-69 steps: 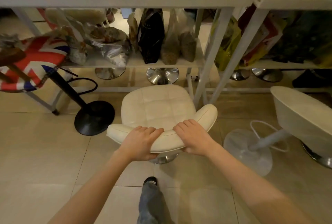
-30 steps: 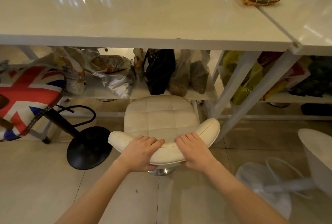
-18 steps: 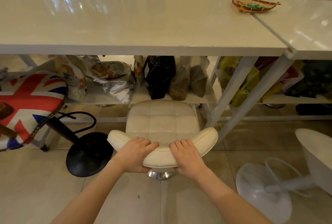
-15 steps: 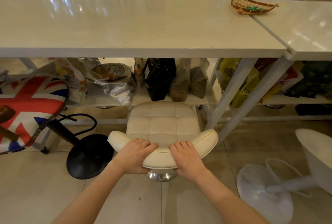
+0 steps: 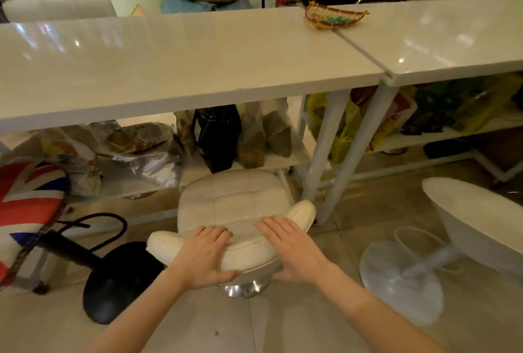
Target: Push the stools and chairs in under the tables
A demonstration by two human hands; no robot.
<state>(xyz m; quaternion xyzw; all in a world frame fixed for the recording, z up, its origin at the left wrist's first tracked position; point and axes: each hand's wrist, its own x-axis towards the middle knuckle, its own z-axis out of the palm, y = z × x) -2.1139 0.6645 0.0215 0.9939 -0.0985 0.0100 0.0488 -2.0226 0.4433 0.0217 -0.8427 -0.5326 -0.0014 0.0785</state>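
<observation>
Cream stool (image 5: 230, 205) stood on the tiled floor with the front of its padded seat tucked under the near edge of the long white table (image 5: 169, 69), while its curved low backrest (image 5: 240, 248) remained out in the open on the person's side. Both hands were laid on that backrest with fingers straight. The left hand (image 5: 205, 256) lay over the top of the rest with its thumb down the outer face, and the right hand (image 5: 291, 248) rested flat beside it, fingers pointing toward the seat; neither was curled round the padding. The two hands were a little apart. Below them the stool's chrome base (image 5: 244, 287) showed.

To the left, a stool with a flag-patterned seat (image 5: 25, 200) leaned on a black stem above a round black base (image 5: 119, 282). To the right stood a white stool (image 5: 475, 225) with a white round base (image 5: 399, 279), out from under the second table (image 5: 441, 38). On the lower shelf (image 5: 285, 158) under the table sat bags, a black one (image 5: 216, 137) among them. A small woven basket (image 5: 334, 17) sat where the two tabletops meet.
</observation>
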